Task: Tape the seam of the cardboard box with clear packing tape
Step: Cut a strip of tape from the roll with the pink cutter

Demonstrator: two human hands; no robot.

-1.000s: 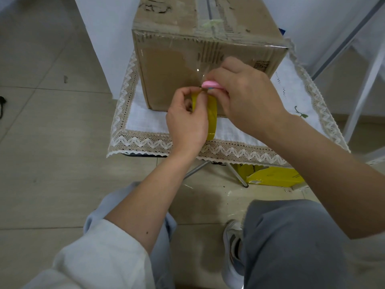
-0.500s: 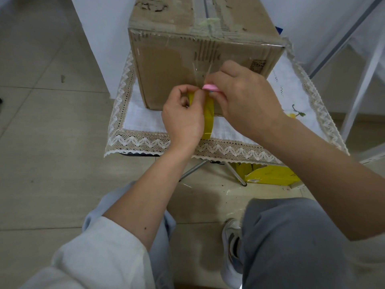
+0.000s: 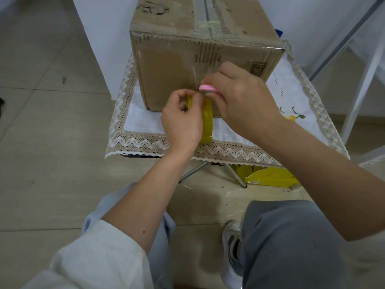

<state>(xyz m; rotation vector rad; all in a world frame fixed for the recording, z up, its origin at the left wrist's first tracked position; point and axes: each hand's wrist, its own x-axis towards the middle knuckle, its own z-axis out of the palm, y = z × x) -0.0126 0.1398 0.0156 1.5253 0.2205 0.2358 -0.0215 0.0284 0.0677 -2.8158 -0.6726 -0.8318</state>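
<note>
A worn cardboard box (image 3: pixel 166 65) stands on a small table, its top seam (image 3: pixel 208 15) running away from me under old clear tape. In front of the box's near face my left hand (image 3: pixel 181 119) grips a yellowish roll of packing tape (image 3: pixel 207 119), held on edge. A strip of clear tape (image 3: pixel 195 77) runs from the roll up the box face. My right hand (image 3: pixel 243 101) holds a pink tool (image 3: pixel 207 88) against the tape just above the roll; most of the tool is hidden in the hand.
The table wears a white cloth with a lace border (image 3: pixel 145 142) and has metal legs (image 3: pixel 237 178). A yellow package (image 3: pixel 268 176) lies on the tiled floor beneath it. A white metal frame (image 3: pixel 362 80) stands at the right. My knees and one shoe (image 3: pixel 231 255) fill the foreground.
Both hands stay together at the box's near face with the roll and the pink tool. The view has shifted slightly; nothing else has visibly moved.
</note>
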